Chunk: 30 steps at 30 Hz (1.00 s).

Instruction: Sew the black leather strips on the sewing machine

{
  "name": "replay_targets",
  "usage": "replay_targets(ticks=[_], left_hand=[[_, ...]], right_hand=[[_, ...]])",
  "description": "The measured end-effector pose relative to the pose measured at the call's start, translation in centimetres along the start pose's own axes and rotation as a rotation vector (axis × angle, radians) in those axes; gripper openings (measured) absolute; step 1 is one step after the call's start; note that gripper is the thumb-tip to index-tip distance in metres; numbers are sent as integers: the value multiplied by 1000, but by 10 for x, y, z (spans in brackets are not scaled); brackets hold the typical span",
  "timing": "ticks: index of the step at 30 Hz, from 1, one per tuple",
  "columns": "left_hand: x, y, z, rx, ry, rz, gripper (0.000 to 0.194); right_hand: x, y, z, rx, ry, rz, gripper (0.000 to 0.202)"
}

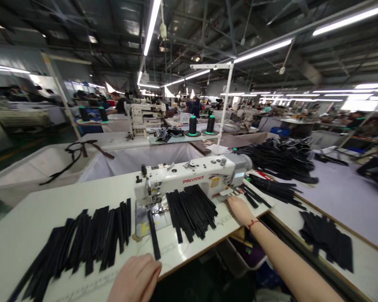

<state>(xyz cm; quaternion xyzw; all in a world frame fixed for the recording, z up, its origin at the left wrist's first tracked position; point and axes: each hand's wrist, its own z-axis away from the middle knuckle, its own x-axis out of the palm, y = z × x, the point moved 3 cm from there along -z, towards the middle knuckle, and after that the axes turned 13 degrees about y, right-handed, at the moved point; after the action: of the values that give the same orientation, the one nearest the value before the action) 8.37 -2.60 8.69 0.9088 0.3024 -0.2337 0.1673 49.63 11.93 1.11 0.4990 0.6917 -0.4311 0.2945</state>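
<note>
head view: on the surface (pixel 41 205), a sewing machine (pixel 189 167) is flanked on its left by black strips (pixel 91 235). the right hand (pixel 239 208) is placed by the machine's right end, the left hand (pixel 137 274), curled, just beside a single strip's (pixel 154 235) near end; neither grip can be told.

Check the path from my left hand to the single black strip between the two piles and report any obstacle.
Nothing visible is in the way. Your left hand is right by the near end of the strip; contact can't be made out. The left pile and right pile lie off to the sides.
</note>
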Motion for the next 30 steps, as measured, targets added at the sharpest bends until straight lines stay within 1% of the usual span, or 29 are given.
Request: replay_targets(ticks=[1,3,5,7,9,10,12,14,16,19,21,22,23,24,25,27,29,30], left_hand=[[-4,-1,-3,-46,-32,-7,21],[-9,-2,-10,-118,-69,-15,20],[-9,-3,-15,-145,-88,-9,21],[-6,-3,-21,-137,-107,-2,21],[-2,-1,-27,-107,-115,5,23],[-1,0,-30,-91,-118,9,24],[0,4,-35,-72,-123,12,26],[-2,9,-38,-61,-127,14,27],[-5,13,-38,-60,-135,10,27],[-10,15,-35,-81,-143,-3,25],[-14,14,-32,-106,-131,-10,24],[-16,12,-29,-122,-123,-8,23],[-17,9,-27,-142,-116,-4,23],[-17,6,-23,-168,-114,3,23],[-17,1,-20,-199,-113,14,23],[-16,-10,-12,-287,-105,37,22],[-11,-26,-3,-426,-94,77,22],[-8,-36,2,-516,-83,103,22]], right_hand=[[-1,1,4,26,4,-5,18],[-7,-4,18,83,17,-25,26],[-19,-25,39,109,14,-68,36],[-35,-63,63,88,-25,-166,37],[-52,-113,82,66,-130,-432,31],[-58,-139,88,58,-203,-514,28],[-67,-183,92,40,-311,-568,19],[-69,-215,89,4,-358,-555,13],[-66,-234,83,-49,-373,-531,9],[-59,-247,78,-122,-363,-518,10],[-56,-242,78,-152,-340,-525,15],[-54,-232,79,-156,-325,-531,19],[-52,-218,78,-150,-305,-531,22],[-48,-198,76,-131,-275,-523,26],[-43,-172,73,-104,-235,-493,30],[-31,-110,62,-2,-100,-352,35],[-17,-46,48,94,35,-157,40],[-10,-19,41,132,69,-109,42]])
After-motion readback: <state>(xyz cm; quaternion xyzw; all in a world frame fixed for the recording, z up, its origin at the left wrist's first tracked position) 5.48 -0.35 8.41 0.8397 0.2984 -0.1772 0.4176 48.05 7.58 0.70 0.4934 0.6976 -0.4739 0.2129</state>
